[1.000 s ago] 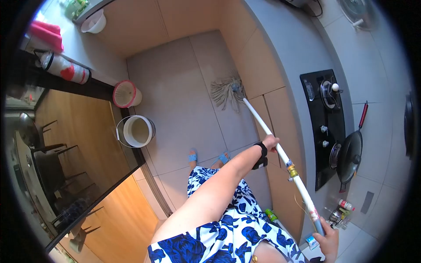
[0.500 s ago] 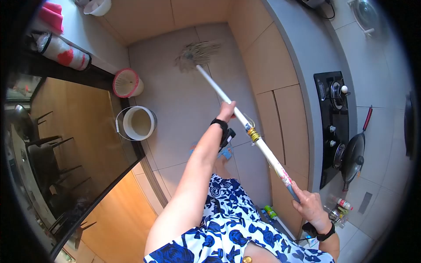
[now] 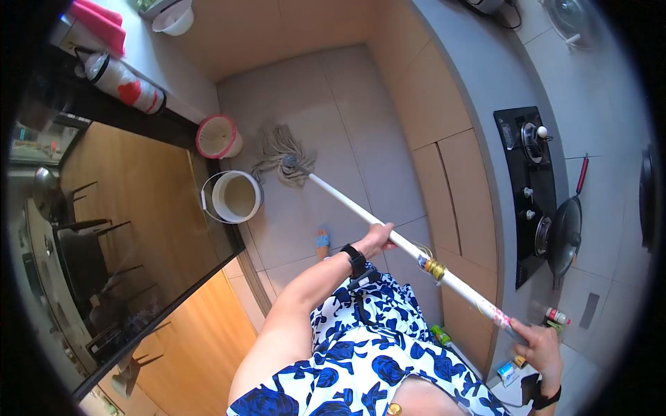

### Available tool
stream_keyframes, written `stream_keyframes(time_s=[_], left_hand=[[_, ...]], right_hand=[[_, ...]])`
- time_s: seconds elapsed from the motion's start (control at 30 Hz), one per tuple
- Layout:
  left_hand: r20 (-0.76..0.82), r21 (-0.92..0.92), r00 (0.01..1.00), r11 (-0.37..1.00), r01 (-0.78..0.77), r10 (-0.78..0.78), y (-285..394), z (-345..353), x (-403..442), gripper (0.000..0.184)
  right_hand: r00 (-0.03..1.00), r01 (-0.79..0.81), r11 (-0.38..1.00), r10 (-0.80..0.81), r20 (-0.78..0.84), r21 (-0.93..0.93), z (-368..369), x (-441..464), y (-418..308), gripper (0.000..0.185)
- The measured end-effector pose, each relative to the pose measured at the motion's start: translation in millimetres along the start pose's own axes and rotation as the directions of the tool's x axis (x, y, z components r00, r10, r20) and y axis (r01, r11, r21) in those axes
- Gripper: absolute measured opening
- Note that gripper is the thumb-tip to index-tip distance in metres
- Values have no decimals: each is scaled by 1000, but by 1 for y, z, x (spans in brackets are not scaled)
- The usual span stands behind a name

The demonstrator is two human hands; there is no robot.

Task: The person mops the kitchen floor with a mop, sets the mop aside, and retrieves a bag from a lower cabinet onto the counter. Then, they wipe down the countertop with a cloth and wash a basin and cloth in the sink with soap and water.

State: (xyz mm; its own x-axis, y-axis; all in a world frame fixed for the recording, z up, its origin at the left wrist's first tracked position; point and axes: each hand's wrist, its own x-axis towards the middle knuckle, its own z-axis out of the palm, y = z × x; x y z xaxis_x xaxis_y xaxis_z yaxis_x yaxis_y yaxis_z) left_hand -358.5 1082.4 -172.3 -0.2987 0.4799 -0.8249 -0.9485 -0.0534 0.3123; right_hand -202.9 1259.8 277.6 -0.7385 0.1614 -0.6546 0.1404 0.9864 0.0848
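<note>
A string mop (image 3: 284,156) lies spread on the grey floor tiles, its head near the white bucket (image 3: 237,197) of murky liquid. From the head, the white handle (image 3: 347,202) slants down to the right. My left hand (image 3: 378,240) is wrapped round the middle of this handle, just above a joint wound with golden wire (image 3: 435,269). At the handle's far end, my right hand (image 3: 540,349) closes round the grey grip, its thumb or a finger lying along the pole.
A pink-rimmed basket (image 3: 217,137) stands beyond the bucket, beside the glass door (image 3: 139,229). Cabinets (image 3: 440,104) run along the right, under a counter with a black gas stove (image 3: 525,180) and a lidded wok (image 3: 565,236). A blue slipper (image 3: 322,240) shows on the floor.
The mop head has swept from the right cabinets across the far floor to the left, close to the bucket. Both hands have kept hold of the handle, and my left hand has moved left.
</note>
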Motion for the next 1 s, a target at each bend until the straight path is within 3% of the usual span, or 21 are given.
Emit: stream_keyframes(time_s=[0.07, 0.1, 0.23, 0.33, 0.37, 0.47, 0.5, 0.57, 0.6, 0.63, 0.73, 0.8, 1.0], left_hand=[[35, 10, 997, 998, 66, -67, -3, 28, 0, 29], [79, 65, 992, 994, 89, -94, -6, 40, 0, 30], [194, 287, 954, 943, 170, -230, -22, 97, -8, 32], [242, 394, 931, 905, 162, -272, -42, 138, 4, 30], [258, 419, 925, 895, 153, -279, -51, 149, 10, 28], [304, 454, 919, 886, 92, -251, -55, 181, 20, 32], [264, 430, 947, 901, 53, -182, -58, 188, 27, 39], [242, 502, 963, 865, -20, -118, -82, 198, 77, 52], [232, 534, 969, 844, -54, -85, -77, 205, 85, 60], [247, 525, 966, 848, -71, -73, -74, 206, 92, 68], [176, 599, 983, 799, -60, -58, -52, 219, 72, 70], [137, 604, 988, 796, -28, -69, -55, 221, 76, 73], [88, 742, 996, 668, -59, -10, -40, 204, 84, 63]], right_hand=[[998, -58, 995, 59, -14, 84, 13, -24, 7, 55], [979, -197, 960, 182, 91, 200, 7, -33, -3, 58], [915, -403, 842, 377, 143, 358, 20, -82, -5, 63], [646, -755, 533, 502, 575, 382, 0, -94, -14, 52], [804, -595, 602, 449, 390, 532, 21, -113, 0, 54], [583, -807, 464, 532, 614, 365, 13, -103, -3, 56], [924, -364, 688, 350, 153, 628, 51, -120, 12, 54], [805, -516, 267, 474, 356, 814, 69, -105, 11, 52], [735, -550, 29, 490, 468, 834, 75, -98, 15, 52], [695, -584, -119, 437, 571, 803, 83, -97, 27, 52], [636, -618, -190, 450, 627, 763, 73, -88, 40, 53], [600, -711, -114, 416, 684, 693, 71, -86, 48, 52], [579, -708, -189, 395, 713, 681, 63, -44, 30, 56]])
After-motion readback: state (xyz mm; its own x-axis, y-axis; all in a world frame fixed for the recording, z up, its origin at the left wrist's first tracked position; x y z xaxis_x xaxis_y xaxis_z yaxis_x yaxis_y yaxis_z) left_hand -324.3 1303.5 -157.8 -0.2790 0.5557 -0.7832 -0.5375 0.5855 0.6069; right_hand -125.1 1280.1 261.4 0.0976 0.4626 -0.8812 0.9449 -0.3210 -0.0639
